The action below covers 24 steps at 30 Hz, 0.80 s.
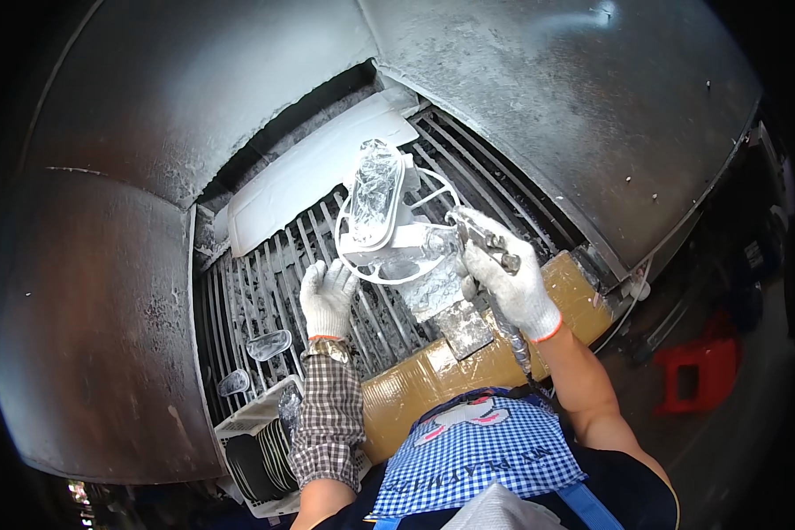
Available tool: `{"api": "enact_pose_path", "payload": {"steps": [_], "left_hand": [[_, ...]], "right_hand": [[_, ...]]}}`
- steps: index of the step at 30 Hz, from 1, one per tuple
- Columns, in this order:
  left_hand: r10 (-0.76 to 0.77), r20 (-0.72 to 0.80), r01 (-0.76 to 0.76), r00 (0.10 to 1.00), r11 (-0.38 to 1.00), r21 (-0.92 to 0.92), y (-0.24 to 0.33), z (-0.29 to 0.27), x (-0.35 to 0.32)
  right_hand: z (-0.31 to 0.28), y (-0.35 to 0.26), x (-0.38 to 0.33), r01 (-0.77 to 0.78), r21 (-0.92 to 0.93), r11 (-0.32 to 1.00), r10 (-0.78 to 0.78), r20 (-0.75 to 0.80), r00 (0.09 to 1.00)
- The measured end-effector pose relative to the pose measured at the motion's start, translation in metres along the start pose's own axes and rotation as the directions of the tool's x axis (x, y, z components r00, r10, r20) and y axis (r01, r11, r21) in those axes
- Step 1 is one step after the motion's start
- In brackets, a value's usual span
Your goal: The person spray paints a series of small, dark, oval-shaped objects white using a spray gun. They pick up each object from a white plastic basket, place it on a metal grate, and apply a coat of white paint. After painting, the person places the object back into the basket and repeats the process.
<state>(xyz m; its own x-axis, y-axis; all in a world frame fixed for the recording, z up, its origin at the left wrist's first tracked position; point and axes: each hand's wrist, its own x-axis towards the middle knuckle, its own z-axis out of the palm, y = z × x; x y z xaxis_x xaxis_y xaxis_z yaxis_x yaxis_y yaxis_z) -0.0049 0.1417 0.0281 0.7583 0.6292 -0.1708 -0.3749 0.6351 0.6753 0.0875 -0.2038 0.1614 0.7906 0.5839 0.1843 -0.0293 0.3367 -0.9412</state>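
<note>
My right hand (503,269), in a white knit glove, is wrapped round a metal spray gun (486,240), whose hose (514,340) runs down toward my apron. The gun's front end points left at a white oval piece (377,199) with clear crinkled film over its face. This piece stands tilted on a white spoked ring (433,190), like a small turntable. My left hand (329,296), also gloved, has its fingers stretched out at the ring's near-left rim; whether they touch it is unclear. Below the ring sits a crusted, whitish block (433,296).
Metal bars (274,256) form a grate, with a white sheet (283,190) across its far end. Dark metal walls (539,106) surround it. Two film-covered oval pieces (268,344) lie left, above a white basket (269,508) holding dark discs. Brown-taped cardboard (397,393) lines the near edge; a red stool (698,375) stands right.
</note>
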Motion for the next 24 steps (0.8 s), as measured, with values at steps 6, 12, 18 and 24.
{"api": "enact_pose_path", "payload": {"steps": [6,12,18,24], "left_hand": [[0.006,0.004,-0.006,1.0,0.999,0.033,0.006,0.001,0.012],[0.007,-0.013,-0.007,1.0,0.999,0.043,0.013,0.006,0.024],[0.048,-0.064,-0.047,0.997,0.999,0.018,0.006,0.01,0.031],[0.029,-0.165,-0.019,0.986,0.998,0.06,-0.026,0.013,0.002]], "right_hand": [[-0.003,0.001,0.017,0.085,-0.061,0.995,-0.09,-0.083,0.992],[-0.01,0.014,0.031,0.149,0.009,0.989,-0.146,-0.154,0.977],[-0.007,0.008,0.025,0.154,-0.033,0.987,-0.158,-0.18,0.971],[0.009,0.002,0.013,0.093,-0.071,0.993,-0.095,-0.022,0.995]]}}
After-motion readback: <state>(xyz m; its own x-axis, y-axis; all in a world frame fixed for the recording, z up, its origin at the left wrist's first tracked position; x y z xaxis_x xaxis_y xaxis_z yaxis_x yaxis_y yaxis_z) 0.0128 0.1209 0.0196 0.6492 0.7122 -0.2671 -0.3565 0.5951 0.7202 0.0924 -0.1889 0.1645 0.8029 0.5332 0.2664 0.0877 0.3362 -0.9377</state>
